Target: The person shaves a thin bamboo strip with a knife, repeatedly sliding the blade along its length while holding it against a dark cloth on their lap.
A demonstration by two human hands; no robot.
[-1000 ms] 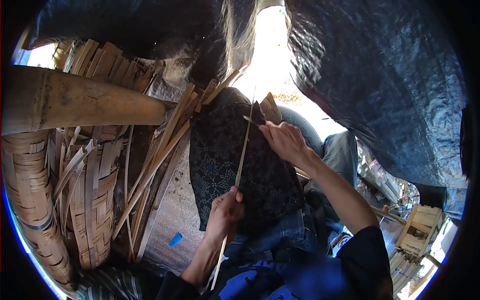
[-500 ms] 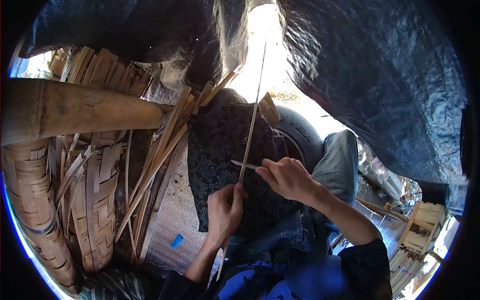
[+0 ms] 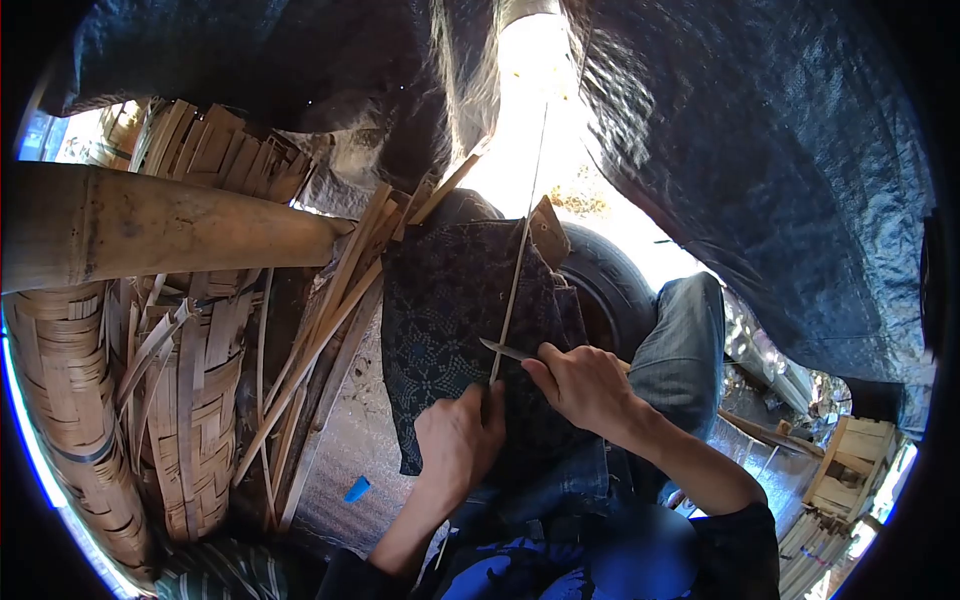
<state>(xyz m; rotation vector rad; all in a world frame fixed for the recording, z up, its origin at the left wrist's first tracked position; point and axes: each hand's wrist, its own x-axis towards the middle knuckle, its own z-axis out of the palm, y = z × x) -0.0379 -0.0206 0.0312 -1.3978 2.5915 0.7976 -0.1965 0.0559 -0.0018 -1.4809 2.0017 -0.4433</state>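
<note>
Left hand [image 3: 455, 438] clamped on strip [image 3: 517, 280], right hand [image 3: 588, 392] on knife [image 3: 515, 352]. From here strip, crossing far edge of cloth [image 3: 430, 295], looks light, springy; pinch near knife.

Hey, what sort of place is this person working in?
Likely a makeshift bamboo or basketry workshop: tall woven pieces and split strips fill the left side, dark sheeting hangs ahead, and the right hand holds a knife across a thin strip.

2 hands [image 3: 455, 440] | 1 knife [image 3: 508, 350] | 1 held bamboo strip [image 3: 514, 285] | 1 patterned cloth [image 3: 430, 320] | 1 tyre [image 3: 622, 271] | 1 blue scrap [image 3: 357, 488]
</note>
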